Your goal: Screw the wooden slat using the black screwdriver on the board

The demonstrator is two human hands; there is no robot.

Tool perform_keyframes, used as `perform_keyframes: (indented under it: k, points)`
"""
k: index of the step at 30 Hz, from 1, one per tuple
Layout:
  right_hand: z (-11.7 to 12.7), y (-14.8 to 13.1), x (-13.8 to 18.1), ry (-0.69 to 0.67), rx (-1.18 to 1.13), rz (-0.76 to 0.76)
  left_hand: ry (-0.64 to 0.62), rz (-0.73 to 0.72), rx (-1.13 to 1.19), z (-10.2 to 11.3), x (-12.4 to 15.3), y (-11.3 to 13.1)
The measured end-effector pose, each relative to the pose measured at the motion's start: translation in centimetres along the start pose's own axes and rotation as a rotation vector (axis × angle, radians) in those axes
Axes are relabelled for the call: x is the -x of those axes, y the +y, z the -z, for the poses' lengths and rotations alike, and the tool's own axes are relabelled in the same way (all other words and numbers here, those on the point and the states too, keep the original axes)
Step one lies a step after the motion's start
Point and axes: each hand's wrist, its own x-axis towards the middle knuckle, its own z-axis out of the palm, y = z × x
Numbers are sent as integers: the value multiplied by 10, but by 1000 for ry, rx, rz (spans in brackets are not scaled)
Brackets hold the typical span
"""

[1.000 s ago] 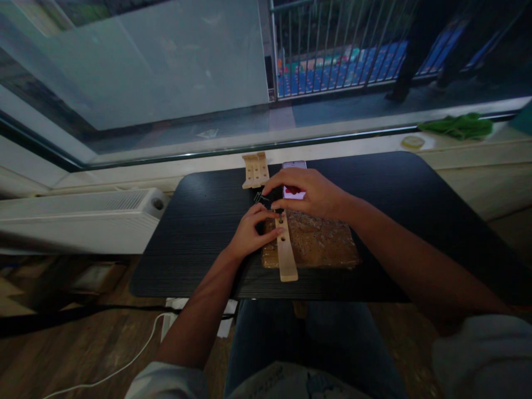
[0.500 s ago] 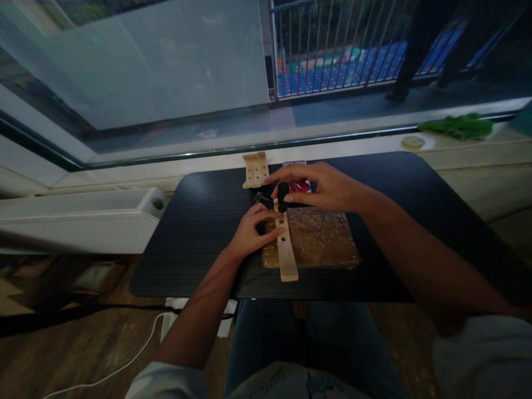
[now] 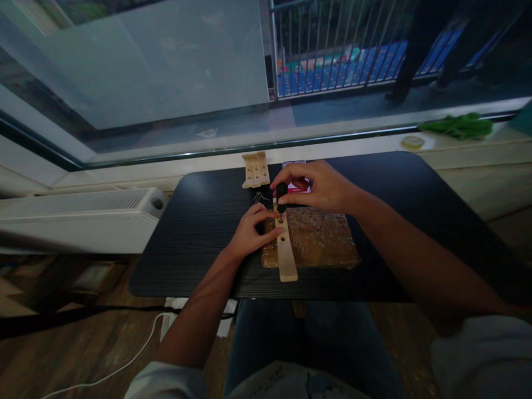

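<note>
A light wooden strip with holes (image 3: pixel 286 257) lies across the left part of a brown block wrapped in clear film (image 3: pixel 320 238). Its near end sticks out past the block. My left hand (image 3: pixel 251 230) grips the strip from the left, fingers and thumb on either side of one hole. Between the thumb and fingers of my right hand (image 3: pixel 313 185) is a short black-handled screwdriver (image 3: pixel 281 194). It stands nearly upright, its tip at the hole between my left fingers. Whether a screw sits under the tip is too small to tell.
Several loose screws (image 3: pixel 260 197) lie beyond my left hand. Similar wooden pieces with holes (image 3: pixel 256 169) sit at the back edge of the black table (image 3: pixel 187 244). Partly behind my right hand is a pink-and-white item (image 3: pixel 301 187). A green cloth (image 3: pixel 459 126) and a yellowish roll (image 3: pixel 413 142) rest on the windowsill.
My right fingers have shifted their hold on the screwdriver handle, the index finger now curled closer to it. My left hand and the wooden strip have stayed in place.
</note>
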Motion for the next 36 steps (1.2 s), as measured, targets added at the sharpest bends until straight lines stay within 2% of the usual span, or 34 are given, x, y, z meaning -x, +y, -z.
perform_keyframes:
  k: [11, 18, 25, 29, 32, 36]
  points:
    - [-7, -4, -1, 100, 63, 0, 1, 2, -7, 0, 0, -1]
    - [-7, -5, -2, 41, 106, 123, 12, -13, -15, -1, 1, -3]
    - [5, -7, 1, -74, 130, 195, 14, -17, 2, -1, 1, -1]
    - [9, -11, 2, -140, 66, 85, 11, -9, 4, 0, 1, -1]
    - [9, -13, 2, -142, 44, 0, 7, -9, 5, 0, 1, -2]
    - [7, -12, 1, -127, 20, -21, 5, -24, 6, -1, 1, -3]
